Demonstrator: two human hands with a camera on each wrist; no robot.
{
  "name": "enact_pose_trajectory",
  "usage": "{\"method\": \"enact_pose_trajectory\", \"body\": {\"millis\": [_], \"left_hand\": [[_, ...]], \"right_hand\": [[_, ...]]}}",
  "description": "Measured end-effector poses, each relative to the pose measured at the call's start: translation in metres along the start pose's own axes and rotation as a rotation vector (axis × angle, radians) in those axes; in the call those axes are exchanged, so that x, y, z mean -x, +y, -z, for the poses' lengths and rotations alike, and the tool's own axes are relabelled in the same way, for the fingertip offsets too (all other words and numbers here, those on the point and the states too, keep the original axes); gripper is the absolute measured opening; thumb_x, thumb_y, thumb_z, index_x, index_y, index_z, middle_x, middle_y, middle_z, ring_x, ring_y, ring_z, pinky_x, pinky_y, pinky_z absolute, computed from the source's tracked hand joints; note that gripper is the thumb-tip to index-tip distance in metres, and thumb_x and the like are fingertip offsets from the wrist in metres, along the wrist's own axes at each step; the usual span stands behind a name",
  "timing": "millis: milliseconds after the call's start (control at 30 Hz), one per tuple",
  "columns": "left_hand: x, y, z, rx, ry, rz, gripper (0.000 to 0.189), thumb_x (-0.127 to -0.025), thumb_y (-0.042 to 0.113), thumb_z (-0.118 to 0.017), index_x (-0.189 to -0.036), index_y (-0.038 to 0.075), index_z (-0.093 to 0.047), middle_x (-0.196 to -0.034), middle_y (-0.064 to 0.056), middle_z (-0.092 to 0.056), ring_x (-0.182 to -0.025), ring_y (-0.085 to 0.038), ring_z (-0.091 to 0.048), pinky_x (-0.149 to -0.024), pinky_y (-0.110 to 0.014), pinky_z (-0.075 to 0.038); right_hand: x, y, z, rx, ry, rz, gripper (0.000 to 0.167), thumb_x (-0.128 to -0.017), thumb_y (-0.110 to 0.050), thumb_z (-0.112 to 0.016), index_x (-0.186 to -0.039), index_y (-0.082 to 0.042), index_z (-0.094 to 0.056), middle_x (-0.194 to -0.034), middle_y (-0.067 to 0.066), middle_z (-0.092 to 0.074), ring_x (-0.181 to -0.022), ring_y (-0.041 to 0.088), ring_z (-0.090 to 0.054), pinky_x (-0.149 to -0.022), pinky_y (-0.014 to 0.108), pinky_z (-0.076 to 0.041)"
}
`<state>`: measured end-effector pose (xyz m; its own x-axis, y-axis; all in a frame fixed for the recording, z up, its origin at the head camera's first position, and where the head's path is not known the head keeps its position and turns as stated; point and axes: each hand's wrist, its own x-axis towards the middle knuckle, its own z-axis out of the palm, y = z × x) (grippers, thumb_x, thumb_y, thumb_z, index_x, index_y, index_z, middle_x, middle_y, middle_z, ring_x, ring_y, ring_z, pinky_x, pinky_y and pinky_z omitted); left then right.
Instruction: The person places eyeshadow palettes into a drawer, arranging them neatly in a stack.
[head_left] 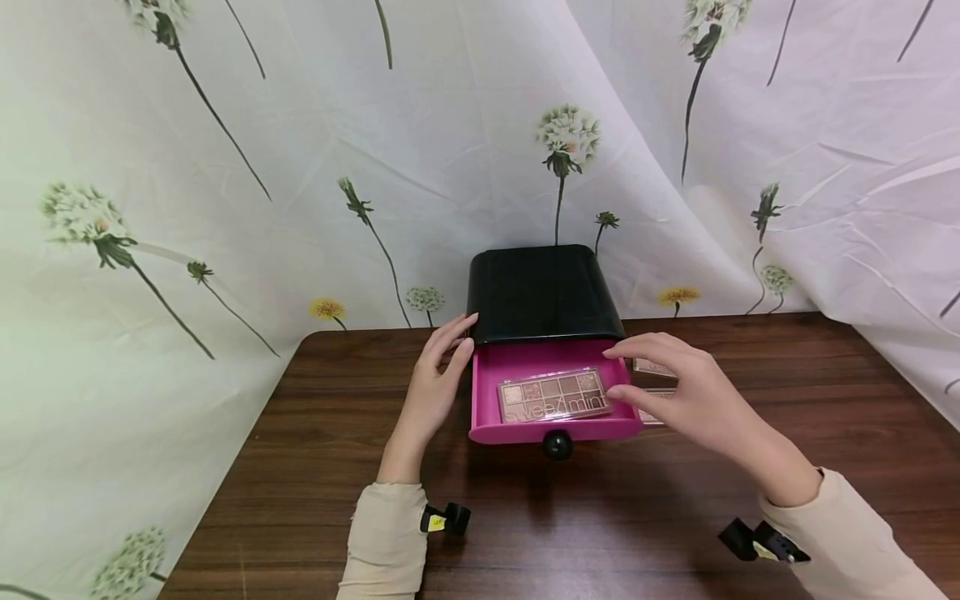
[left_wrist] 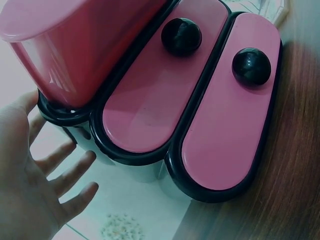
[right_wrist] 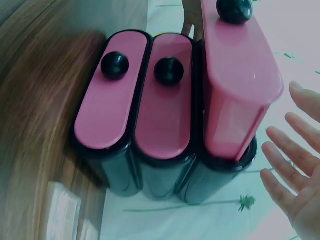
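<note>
A black cabinet [head_left: 543, 292] with its pink top drawer [head_left: 517, 433] pulled out stands against the back of the table. Inside the drawer lies an eyeshadow palette [head_left: 553, 395] with a clear, lettered lid. My left hand [head_left: 433, 379], fingers loosely extended, is at the cabinet's left front corner; whether it touches cannot be told. On the other side my right hand [head_left: 690, 392] hovers by the drawer's right wall, thumb and fingers spread around nothing. Below, the middle drawer [left_wrist: 155, 100] and bottom drawer [left_wrist: 227, 130] are closed, each with a round black knob.
Two more flat cases, one behind [head_left: 654, 367] and one in front [head_left: 658, 407], lie right of the cabinet, partly hidden by the right hand. A dandelion-print cloth [head_left: 450, 167] hangs behind the dark wooden table [head_left: 300, 467].
</note>
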<state>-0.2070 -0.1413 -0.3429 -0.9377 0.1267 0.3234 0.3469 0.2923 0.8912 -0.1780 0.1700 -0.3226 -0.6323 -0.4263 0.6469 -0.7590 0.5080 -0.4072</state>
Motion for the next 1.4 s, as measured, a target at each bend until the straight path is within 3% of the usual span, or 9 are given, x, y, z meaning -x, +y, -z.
{"method": "enact_pose_trajectory", "body": {"millis": [200, 633, 767, 867, 1000, 1233, 1400], "left_hand": [[0.0, -0.001, 0.0, 0.008, 0.002, -0.008, 0.041, -0.105, 0.02, -0.049, -0.145, 0.008, -0.052, -0.154, -0.011, -0.038, -0.13, -0.026, -0.045, -0.105, -0.044, -0.037], [0.0, 0.0, 0.0, 0.007, -0.002, -0.013, 0.041, -0.105, 0.02, -0.049, -0.145, 0.008, -0.052, -0.154, -0.014, -0.037, -0.13, -0.027, -0.045, -0.105, -0.046, -0.036], [-0.006, -0.024, -0.002, 0.009, 0.013, -0.043, 0.041, -0.105, 0.028, -0.05, -0.144, 0.017, -0.054, -0.154, -0.009, -0.038, -0.129, -0.021, -0.046, -0.104, -0.045, -0.037], [-0.005, -0.023, -0.002, 0.006, 0.014, -0.042, 0.041, -0.105, 0.028, -0.05, -0.145, 0.017, -0.053, -0.154, -0.008, -0.039, -0.129, -0.021, -0.046, -0.104, -0.044, -0.037], [0.001, 0.0, 0.0, 0.005, 0.001, -0.013, 0.042, -0.105, 0.019, -0.049, -0.145, 0.007, -0.051, -0.154, -0.014, -0.037, -0.131, -0.027, -0.045, -0.105, -0.045, -0.037], [0.0, -0.002, 0.0, 0.005, 0.0, -0.02, 0.042, -0.105, 0.019, -0.049, -0.145, 0.007, -0.051, -0.154, -0.014, -0.037, -0.131, -0.027, -0.045, -0.105, -0.045, -0.037], [0.0, -0.002, 0.0, 0.007, -0.001, -0.025, 0.042, -0.105, 0.019, -0.049, -0.145, 0.006, -0.051, -0.154, -0.014, -0.037, -0.131, -0.028, -0.045, -0.105, -0.047, -0.037]], "right_hand": [[0.013, 0.01, 0.009, -0.023, 0.033, 0.031, 0.052, -0.065, 0.006, -0.088, -0.113, -0.006, -0.071, -0.112, 0.0, -0.069, -0.109, 0.007, -0.059, -0.092, 0.016, -0.046], [0.044, 0.047, 0.024, 0.004, 0.044, -0.014, 0.06, -0.061, 0.012, -0.087, -0.115, -0.01, -0.071, -0.111, -0.001, -0.07, -0.11, -0.003, -0.058, -0.094, 0.012, -0.041], [0.054, 0.058, 0.026, 0.027, 0.025, -0.068, 0.057, -0.065, 0.009, -0.086, -0.115, -0.013, -0.071, -0.111, -0.001, -0.07, -0.107, -0.003, -0.058, -0.09, 0.01, -0.04], [0.06, 0.064, 0.026, 0.022, 0.009, -0.122, 0.053, -0.069, 0.007, -0.086, -0.115, -0.014, -0.072, -0.112, 0.001, -0.07, -0.109, -0.004, -0.057, -0.092, 0.01, -0.039], [0.069, 0.075, 0.027, 0.03, -0.02, -0.199, 0.045, -0.074, 0.0, -0.085, -0.115, -0.014, -0.072, -0.114, 0.008, -0.069, -0.118, -0.008, -0.05, -0.097, 0.008, -0.033], [0.084, 0.101, 0.029, 0.07, -0.086, -0.226, 0.042, -0.076, -0.006, -0.085, -0.116, -0.008, -0.07, -0.113, 0.004, -0.069, -0.117, -0.011, -0.046, -0.097, 0.006, -0.03], [0.094, 0.119, 0.031, 0.064, -0.122, -0.249, 0.046, -0.075, -0.007, -0.086, -0.118, -0.008, -0.07, -0.112, 0.003, -0.068, -0.105, -0.009, -0.054, -0.09, 0.009, -0.039]]}}
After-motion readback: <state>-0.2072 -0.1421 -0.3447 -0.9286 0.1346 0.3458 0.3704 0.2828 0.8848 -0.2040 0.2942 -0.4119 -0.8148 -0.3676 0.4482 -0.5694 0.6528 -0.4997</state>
